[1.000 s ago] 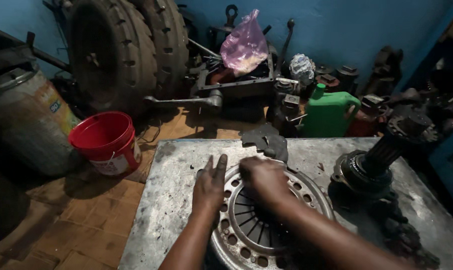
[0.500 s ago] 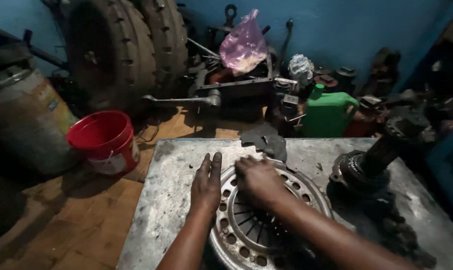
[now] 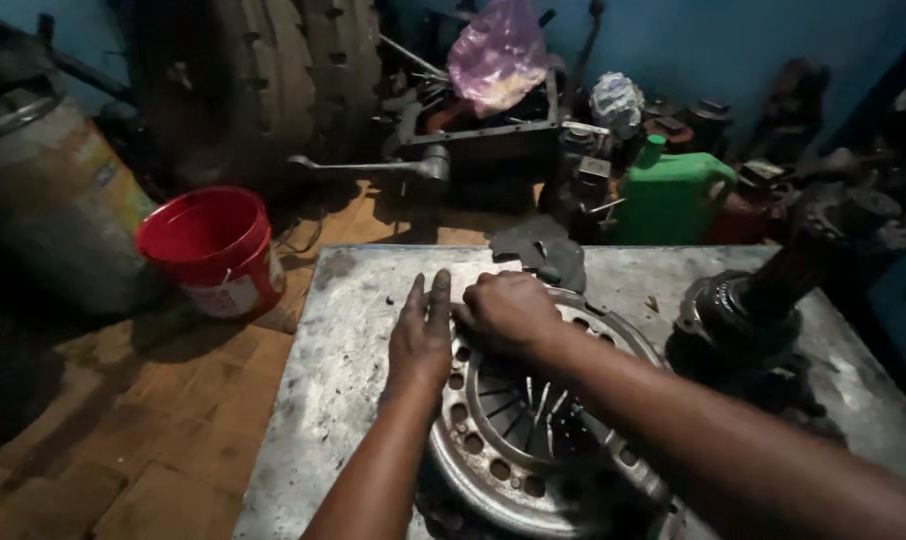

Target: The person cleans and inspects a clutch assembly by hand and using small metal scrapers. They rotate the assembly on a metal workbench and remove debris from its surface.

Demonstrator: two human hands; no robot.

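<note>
Left hand [image 3: 422,335] flat and open on the rim of the round metal clutch plate [image 3: 533,420], right hand [image 3: 508,312] curled closed on its far edge, plate lying on the scuffed steel worktop [image 3: 353,340], red bucket [image 3: 211,248] and tyres [image 3: 263,90] beyond.

There is one view only, from a camera on the person's head, looking steeply down and forward over the metal table [image 3: 353,330]. It sits close: the forearms enter from the near edge. Farther off, it takes in the floor at left and the far blue wall [image 3: 733,50].
</note>
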